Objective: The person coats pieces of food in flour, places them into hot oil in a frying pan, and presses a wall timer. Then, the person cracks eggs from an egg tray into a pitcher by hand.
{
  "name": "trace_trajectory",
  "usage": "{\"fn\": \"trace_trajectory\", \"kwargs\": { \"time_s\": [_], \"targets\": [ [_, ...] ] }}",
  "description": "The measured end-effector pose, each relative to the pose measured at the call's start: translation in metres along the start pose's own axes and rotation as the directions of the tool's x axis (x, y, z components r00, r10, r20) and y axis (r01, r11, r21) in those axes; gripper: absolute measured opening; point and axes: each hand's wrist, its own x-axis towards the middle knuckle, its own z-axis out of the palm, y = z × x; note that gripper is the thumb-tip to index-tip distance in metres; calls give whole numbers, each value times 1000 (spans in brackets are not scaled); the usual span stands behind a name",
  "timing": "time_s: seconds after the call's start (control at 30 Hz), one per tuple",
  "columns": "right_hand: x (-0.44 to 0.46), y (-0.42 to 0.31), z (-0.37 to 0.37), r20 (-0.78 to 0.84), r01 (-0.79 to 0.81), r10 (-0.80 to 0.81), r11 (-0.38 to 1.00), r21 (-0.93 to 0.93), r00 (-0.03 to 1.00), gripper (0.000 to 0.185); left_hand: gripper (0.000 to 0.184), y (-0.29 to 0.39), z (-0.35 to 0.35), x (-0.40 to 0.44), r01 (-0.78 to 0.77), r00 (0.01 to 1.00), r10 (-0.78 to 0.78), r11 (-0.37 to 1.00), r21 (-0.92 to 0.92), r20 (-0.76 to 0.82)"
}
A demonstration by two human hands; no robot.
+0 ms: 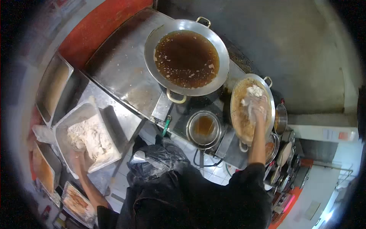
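Observation:
My right hand [257, 110], dusted with flour, is over the right-hand wok [271, 102], which holds bubbling, foamy oil. At its fingertips is a pale flour-coated piece of food [255, 91], whose kind I cannot make out; the fingers are closed around its near end. My left hand [78, 157] is at the near left side of a white plastic tub [63, 131]. Its fingers reach inside, beside a heap of flour with coated pieces [93, 139]. They are blurred, so their grip cannot be made out.
A large wok [151, 63] of dark oil stands on the steel stove [126, 68]. Between the woks and me is a round strainer pot [204, 142]. Metal trays [70, 70] line the left side. Pans and utensils [284, 154] crowd the right.

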Motion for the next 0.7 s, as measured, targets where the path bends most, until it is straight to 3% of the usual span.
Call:
{"fn": "trace_trajectory", "kwargs": {
  "time_s": [0.03,0.1,0.13,0.17,0.2,0.23,0.3,0.33,0.37,0.4,0.43,0.47,0.5,0.53,0.57,0.63,0.67,0.7],
  "targets": [
    [31,39,12,15,-8,11,989,-150,1000,48,58,-13,12,9,8,1000,-9,992,128,9],
    [88,104,44,60,16,7,927,-375,998,54,59,8,12,9,-11,954,-6,998,-55,-300],
    [113,124,59,76,48,-16,899,-436,997,57,57,26,3,5,-139,865,94,989,-55,-494],
    [133,143,71,80,51,-17,891,-451,997,59,57,34,3,5,-112,871,71,992,-55,-487],
    [144,144,76,69,51,-25,915,-399,997,62,58,33,1,9,54,960,-89,989,-135,-267],
    [137,132,67,64,31,-13,957,-289,998,59,58,28,2,12,226,972,-234,959,-174,-30],
    [115,86,38,55,-8,11,998,-57,998,54,59,17,8,3,208,967,-225,967,-147,-117],
    [113,74,31,84,-67,43,952,299,996,50,60,15,11,-1,188,965,-209,972,-140,-157],
    [113,64,22,114,-122,65,782,611,991,46,60,11,15,-4,169,961,-193,977,-131,-197],
    [115,49,12,140,-155,69,508,847,988,41,63,11,21,-7,185,949,-239,951,-247,-207],
    [110,28,-3,164,-172,58,168,971,985,38,65,9,27,-12,200,934,-288,912,-358,-210],
    [87,-17,-19,-70,124,-113,581,804,991,38,68,4,30,-18,212,918,-339,860,-464,-208],
    [48,-83,-41,-131,297,-277,732,613,952,36,71,1,31,-20,217,899,-389,796,-565,-203],
    [8,-150,-63,-186,471,-433,797,378,882,35,72,4,26,-20,211,890,-409,760,-615,-200],
    [-33,-202,-77,-166,526,-501,781,337,850,32,73,7,22,-20,204,882,-429,721,-662,-196],
    [-109,-278,-62,-121,709,-752,538,456,648,25,75,37,-12,-25,-135,895,-258,622,-771,-365],
    [-147,-310,-42,-111,730,-855,357,583,507,23,71,-5,26,-21,-193,945,-197,311,-931,-262],
    [-190,-345,-13,-119,703,-923,191,685,366,22,69,4,14,-24,-98,959,-200,438,-894,-203]
  ]
}}
